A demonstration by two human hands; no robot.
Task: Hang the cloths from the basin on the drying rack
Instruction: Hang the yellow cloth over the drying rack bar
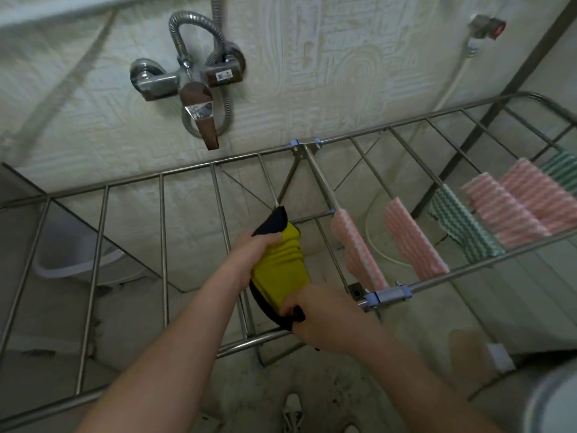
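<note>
Now | yellow cloth (279,270) | ends grasped in left fingers (267,239) and right fingers (292,303)

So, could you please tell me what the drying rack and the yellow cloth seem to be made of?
The drying rack looks like bare metal tubing, probably stainless or chromed steel, given its grey shine. The yellow cloth looks like soft matte fabric, perhaps microfibre: it bunches into folds and has dark edging.

The yellow cloth (279,270) I grip looks soft, matt and ribbed, edged in dark fabric. The drying rack (162,214) is smooth, shiny metal with pale blue plastic joints (392,293). The pink cloths (412,242) and green cloth (462,226) look thin and wavy-textured. The tap (190,85) is glossy chrome; the wall (343,73) is embossed and matt.
</note>
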